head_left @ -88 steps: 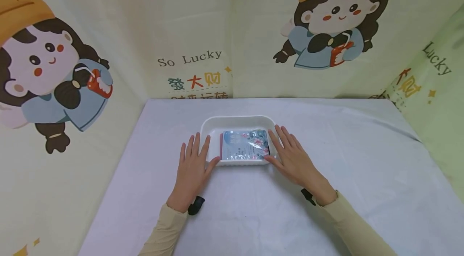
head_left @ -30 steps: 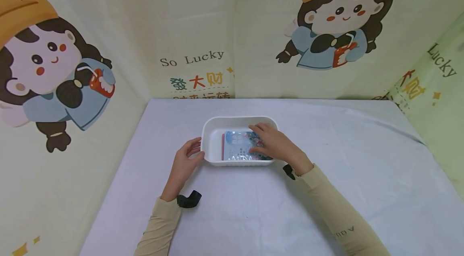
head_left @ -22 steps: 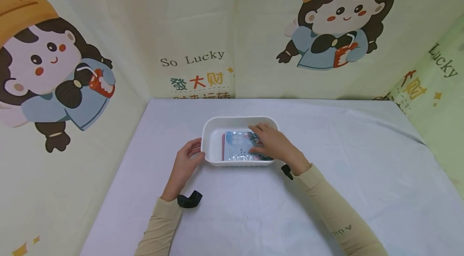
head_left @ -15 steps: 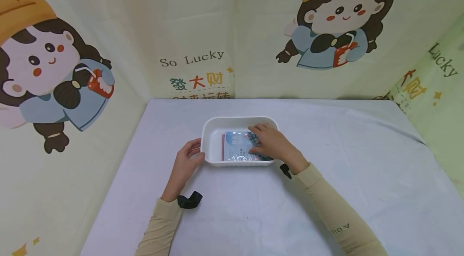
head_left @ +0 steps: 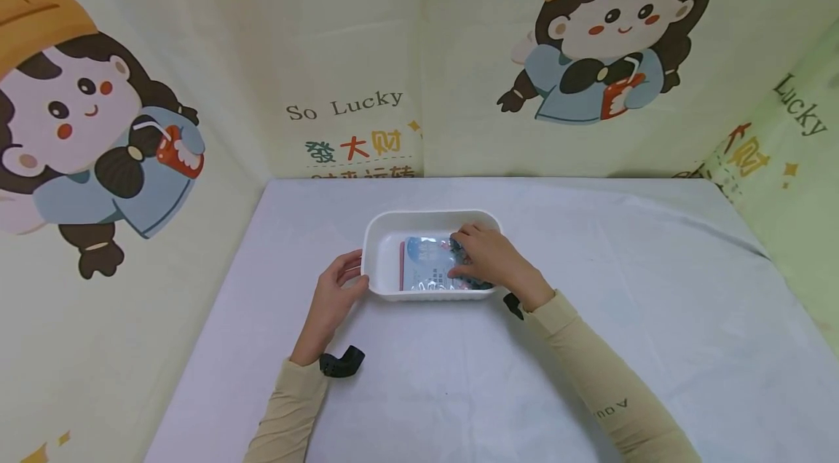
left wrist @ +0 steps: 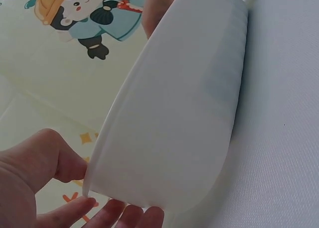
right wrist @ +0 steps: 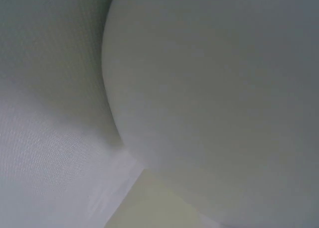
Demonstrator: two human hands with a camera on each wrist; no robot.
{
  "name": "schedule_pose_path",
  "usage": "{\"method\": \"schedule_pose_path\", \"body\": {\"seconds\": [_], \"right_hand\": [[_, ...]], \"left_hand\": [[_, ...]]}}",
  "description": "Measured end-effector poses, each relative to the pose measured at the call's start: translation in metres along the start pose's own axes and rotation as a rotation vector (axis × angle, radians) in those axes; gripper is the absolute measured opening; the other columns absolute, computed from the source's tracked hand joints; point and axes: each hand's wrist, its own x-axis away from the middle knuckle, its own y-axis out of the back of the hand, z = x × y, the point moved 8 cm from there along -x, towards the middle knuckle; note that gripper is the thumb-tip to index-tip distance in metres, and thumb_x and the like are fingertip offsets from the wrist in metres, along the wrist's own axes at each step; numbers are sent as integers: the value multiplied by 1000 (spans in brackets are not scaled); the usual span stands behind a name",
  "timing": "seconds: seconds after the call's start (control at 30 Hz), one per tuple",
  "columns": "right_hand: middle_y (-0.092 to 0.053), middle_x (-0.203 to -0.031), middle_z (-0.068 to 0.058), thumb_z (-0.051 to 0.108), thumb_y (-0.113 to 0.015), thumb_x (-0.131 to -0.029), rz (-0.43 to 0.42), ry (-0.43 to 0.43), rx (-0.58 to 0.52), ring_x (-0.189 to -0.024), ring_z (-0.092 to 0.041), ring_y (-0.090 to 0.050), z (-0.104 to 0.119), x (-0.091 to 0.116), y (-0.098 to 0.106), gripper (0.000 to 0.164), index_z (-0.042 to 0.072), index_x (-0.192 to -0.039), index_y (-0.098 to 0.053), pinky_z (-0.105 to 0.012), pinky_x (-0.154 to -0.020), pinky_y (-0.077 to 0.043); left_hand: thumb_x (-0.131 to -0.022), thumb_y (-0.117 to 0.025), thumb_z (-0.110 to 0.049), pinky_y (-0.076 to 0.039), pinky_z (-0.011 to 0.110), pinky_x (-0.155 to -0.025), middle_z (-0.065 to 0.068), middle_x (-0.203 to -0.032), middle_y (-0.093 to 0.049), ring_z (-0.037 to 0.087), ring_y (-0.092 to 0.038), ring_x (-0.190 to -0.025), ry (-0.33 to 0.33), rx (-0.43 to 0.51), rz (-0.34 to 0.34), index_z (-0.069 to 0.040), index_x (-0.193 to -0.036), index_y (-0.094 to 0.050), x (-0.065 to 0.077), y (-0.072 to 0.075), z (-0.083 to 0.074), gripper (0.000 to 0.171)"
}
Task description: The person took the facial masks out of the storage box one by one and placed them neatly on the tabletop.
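A white plastic tray (head_left: 383, 259) sits on the table, holding a flat, glossy light-blue packet (head_left: 426, 263) with a floral print. A pink edge shows along the packet's left side; what it belongs to is unclear. My left hand (head_left: 333, 301) holds the tray's left end, its thumb by the rim and its fingers against the outer wall, as the left wrist view shows. Reaching in over the right end, my right hand (head_left: 494, 259) grips the packet, thumb at the near side and fingers at the far side. That hand hides the packet's right part.
A white cloth covers the table (head_left: 419, 376). Behind it and at both sides hangs a cream curtain (head_left: 459, 143) printed with cartoon figures and lettering. Black wrist devices (head_left: 342, 362) sit below the hands. The tray's wall fills most of the right wrist view.
Earlier both hands lay spread at the tray's ends. The left has since moved to hold the left end, and the right has moved in over the packet. Lately, its fingers have curled slightly more.
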Motion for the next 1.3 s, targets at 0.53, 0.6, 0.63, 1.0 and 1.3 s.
{"method": "schedule_pose_path", "body": {"seconds": [0.53, 0.6, 0.63, 1.0, 1.3], "right_hand": [[-62, -113, -11, 43, -85, -73, -5, -76, -127, -106, -28, -56, -6, -5, 1, 68, 1, -121, -61, -44, -98, -45], [-63, -112, -11, 42, -86, -73, 9, -87, -142, -102, -26, -56, -6, -6, 1, 68, 2, -122, -61, -42, -95, -47], [-63, -112, -11, 43, -86, -73, 16, -92, -144, -100, -25, -57, -7, -7, 1, 69, 2, -123, -61, -41, -93, -48], [-62, -110, -9, 42, -85, -74, 95, -109, -154, -92, -20, -57, -11, -9, -5, 70, 1, -124, -59, -38, -86, -51], [-66, -115, -9, 28, -82, -80, 80, -98, -260, -98, -20, -59, -14, -11, -5, 56, 3, -125, -61, -40, -91, -51]], "left_hand": [[-93, -64, -10, -49, 44, -102, 12, -138, -57, 27, -57, -125, -36, 10, -25, -10, -140, -52, -8, 2, 17, 49], [-92, -64, -10, -48, 45, -103, 12, -138, -57, 27, -57, -125, -35, 10, -26, -9, -140, -52, -8, 2, 17, 49], [-92, -64, -9, -48, 46, -103, 13, -138, -57, 27, -57, -125, -35, 10, -27, -9, -140, -52, -8, 2, 17, 49], [-92, -63, -8, -51, 25, -94, 13, -137, -57, 27, -58, -124, -46, 22, -17, -9, -140, -52, -10, 0, 18, 49], [-91, -64, -8, -51, 19, -88, 13, -137, -57, 27, -58, -123, -48, 27, -25, -9, -139, -52, -9, 2, 15, 49]]}}
